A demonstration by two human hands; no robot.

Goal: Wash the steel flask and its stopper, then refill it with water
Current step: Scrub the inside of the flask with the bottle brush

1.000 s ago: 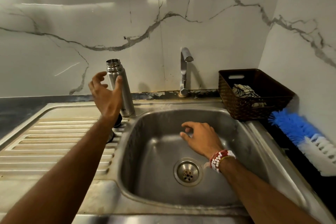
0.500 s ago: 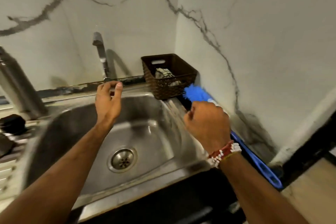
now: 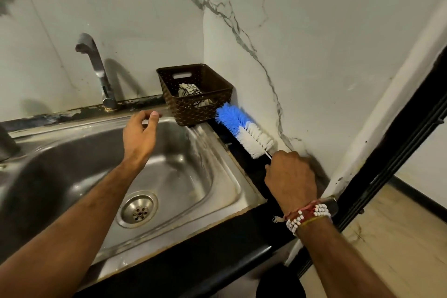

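Note:
Only a dark sliver of the steel flask (image 3: 6,143) shows at the far left edge, standing beside the sink; its stopper is out of view. My right hand (image 3: 291,176) is closed around the handle of a blue and white bottle brush (image 3: 244,129), which lies along the dark counter strip between the sink and the right wall, bristles pointing toward the basket. My left hand (image 3: 140,135) hovers over the back of the steel sink basin (image 3: 203,157), holding nothing, fingers loosely curled apart.
A steel tap (image 3: 96,68) rises behind the basin. A brown woven basket (image 3: 196,106) holding a patterned cloth sits in the back right corner. The drain (image 3: 137,209) is in the basin floor. Marble walls close in behind and on the right; a black frame runs down the right.
The view has swung right, leaving the flask at the left edge. My right hand left the basin and closed on the brush handle. My left hand let go of the flask and came over the sink.

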